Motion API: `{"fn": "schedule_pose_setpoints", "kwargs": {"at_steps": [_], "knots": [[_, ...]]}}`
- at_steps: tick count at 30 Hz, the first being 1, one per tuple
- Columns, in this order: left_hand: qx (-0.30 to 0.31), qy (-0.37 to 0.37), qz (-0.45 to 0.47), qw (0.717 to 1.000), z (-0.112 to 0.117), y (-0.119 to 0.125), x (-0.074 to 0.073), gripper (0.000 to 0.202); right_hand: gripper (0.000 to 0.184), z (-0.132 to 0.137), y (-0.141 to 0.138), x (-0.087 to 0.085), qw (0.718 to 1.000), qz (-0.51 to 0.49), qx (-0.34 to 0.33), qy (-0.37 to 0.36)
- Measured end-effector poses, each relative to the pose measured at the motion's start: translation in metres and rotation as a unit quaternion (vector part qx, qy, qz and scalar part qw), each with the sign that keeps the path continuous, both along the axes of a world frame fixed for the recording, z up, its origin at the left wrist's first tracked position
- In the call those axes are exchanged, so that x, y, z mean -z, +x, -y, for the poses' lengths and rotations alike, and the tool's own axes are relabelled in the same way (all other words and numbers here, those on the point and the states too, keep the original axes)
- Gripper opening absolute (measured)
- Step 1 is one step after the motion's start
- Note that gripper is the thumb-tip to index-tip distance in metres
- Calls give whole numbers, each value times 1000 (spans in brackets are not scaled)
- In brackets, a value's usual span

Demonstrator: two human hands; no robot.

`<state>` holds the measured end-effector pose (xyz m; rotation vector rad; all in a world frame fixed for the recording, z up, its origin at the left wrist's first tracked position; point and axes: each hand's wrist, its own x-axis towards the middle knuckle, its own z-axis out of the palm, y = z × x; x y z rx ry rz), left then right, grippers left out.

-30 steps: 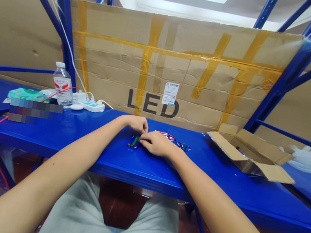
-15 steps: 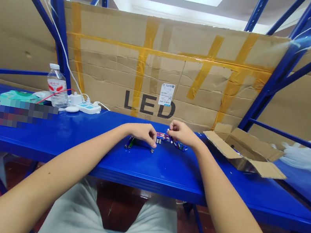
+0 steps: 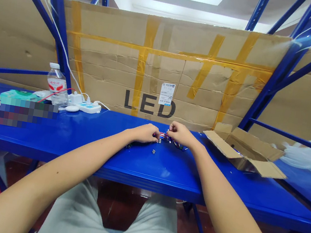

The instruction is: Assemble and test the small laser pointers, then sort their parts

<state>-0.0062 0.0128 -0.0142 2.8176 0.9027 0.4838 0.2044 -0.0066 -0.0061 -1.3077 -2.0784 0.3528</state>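
Observation:
My left hand (image 3: 143,133) and my right hand (image 3: 180,133) meet at the middle of the blue shelf table (image 3: 86,140). Both pinch into a small pile of coloured metal cylinders with clips (image 3: 164,136) lying between them. The left fingertips close on the pile's left end, and the right fingers curl over its top. A tiny silver piece (image 3: 154,151) lies loose on the table just in front of the pile. Dark green cylinders (image 3: 128,145) peek out from under my left wrist, mostly hidden.
An open cardboard box (image 3: 245,149) sits to the right, with white gloves (image 3: 309,160) beyond it. At the left stand a water bottle (image 3: 56,84), a white power strip (image 3: 87,107) with a red cable, and a teal packet (image 3: 16,95). A taped cardboard sheet marked LED (image 3: 153,72) backs the table.
My hands left the green cylinders and went back to the coloured pile. The right hand went first; the left set down a tiny silver piece, then joined it.

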Motion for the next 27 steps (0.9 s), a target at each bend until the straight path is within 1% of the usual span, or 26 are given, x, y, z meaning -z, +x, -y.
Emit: {"fn": "schedule_pose_setpoints", "kwargs": {"at_steps": [7,11,14,18,22,27], "knots": [[-2,-26,-13,1000,1,-6,-2,17,12,-2,1,2,1000,-8,-8,-12],[-13,-42,3,999,2,-12,-4,19,12,-4,2,3,1000,-8,-13,-17],[-20,-31,3,999,3,-14,-4,21,12,-3,1,3,1000,-8,-15,-16],[-2,-15,-23,1000,4,-13,-3,22,13,-2,1,3,1000,-9,-17,-21],[-12,-21,-22,999,4,-15,-5,19,16,0,-1,1,998,-24,-25,-46],[-28,-29,-31,999,6,-18,-8,20,26,6,-3,-2,990,-59,-58,-113]]}}
